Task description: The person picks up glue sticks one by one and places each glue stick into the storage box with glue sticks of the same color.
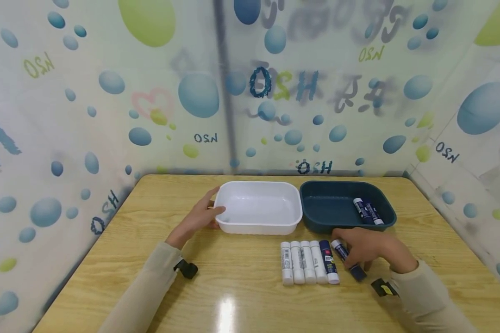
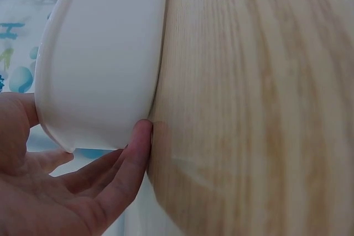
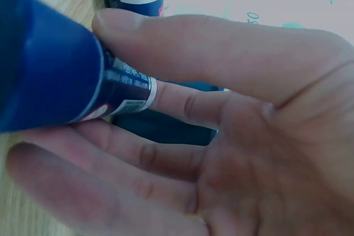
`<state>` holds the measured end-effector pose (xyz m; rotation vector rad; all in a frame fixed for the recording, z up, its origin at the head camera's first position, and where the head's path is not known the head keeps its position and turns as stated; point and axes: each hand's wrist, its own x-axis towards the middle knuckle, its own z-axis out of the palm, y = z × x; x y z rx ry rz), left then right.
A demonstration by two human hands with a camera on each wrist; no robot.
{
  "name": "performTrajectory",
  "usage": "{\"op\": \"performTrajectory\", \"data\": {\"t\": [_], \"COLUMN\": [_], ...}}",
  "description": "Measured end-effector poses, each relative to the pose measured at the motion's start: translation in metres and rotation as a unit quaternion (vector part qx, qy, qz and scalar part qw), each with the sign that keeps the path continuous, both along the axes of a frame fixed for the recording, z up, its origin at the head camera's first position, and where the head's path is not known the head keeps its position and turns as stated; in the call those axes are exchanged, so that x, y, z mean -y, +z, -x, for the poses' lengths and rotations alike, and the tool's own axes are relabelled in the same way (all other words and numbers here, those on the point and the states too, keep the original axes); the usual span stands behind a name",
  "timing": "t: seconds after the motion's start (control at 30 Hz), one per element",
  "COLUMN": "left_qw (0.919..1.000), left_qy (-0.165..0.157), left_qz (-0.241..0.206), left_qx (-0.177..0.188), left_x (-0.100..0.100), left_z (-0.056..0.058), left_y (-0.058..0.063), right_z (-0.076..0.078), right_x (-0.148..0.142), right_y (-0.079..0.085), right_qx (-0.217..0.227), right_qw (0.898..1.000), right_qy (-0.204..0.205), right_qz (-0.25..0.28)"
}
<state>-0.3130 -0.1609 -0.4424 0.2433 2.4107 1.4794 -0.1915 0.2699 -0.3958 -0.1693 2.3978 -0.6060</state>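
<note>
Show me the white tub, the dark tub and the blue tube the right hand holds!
White tub (image 1: pixel 258 229): head view, front wall.
Dark tub (image 1: pixel 326 210): head view, bare floor inside.
Blue tube (image 3: pixel 58 67): right wrist view, wide blue end.

L hand (image 2: pixel 72 189) holds the end of white tray (image 2: pixel 105 59), one fingertip (image 2: pixel 141 128) near its bottom edge; wooden table (image 2: pixel 249 92) fills R side of view, & wall (image 2: pixel 21 79) w/ blue drops is behind
</note>
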Motion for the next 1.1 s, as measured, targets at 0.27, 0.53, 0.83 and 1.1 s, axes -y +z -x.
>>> {"op": "performTrajectory", "data": {"t": [0.27,0.53,0.83,1.1], "left_qw": [1.0000,1.0000,1.0000,0.9999], "left_qy": [0.000,0.002,0.000,-0.006], "left_qz": [-0.004,-0.005,-0.006,-0.006], "left_qx": [-0.003,-0.004,-0.005,-0.009], "left_x": [0.000,-0.001,0.001,0.000], "left_z": [0.001,-0.001,-0.003,-0.003], "left_y": [-0.003,0.000,0.001,0.001], "right_z": [-0.001,-0.004,-0.005,-0.005], "right_x": [-0.001,-0.003,-0.009,-0.016], "right_y": [0.003,0.012,0.020,0.032], "right_qx": [-0.010,-0.027,-0.057,-0.071], "right_qw": [1.000,0.999,0.997,0.996], "right_qy": [0.014,0.021,0.035,0.036], "right_qz": [0.009,0.027,0.026,0.034]}}
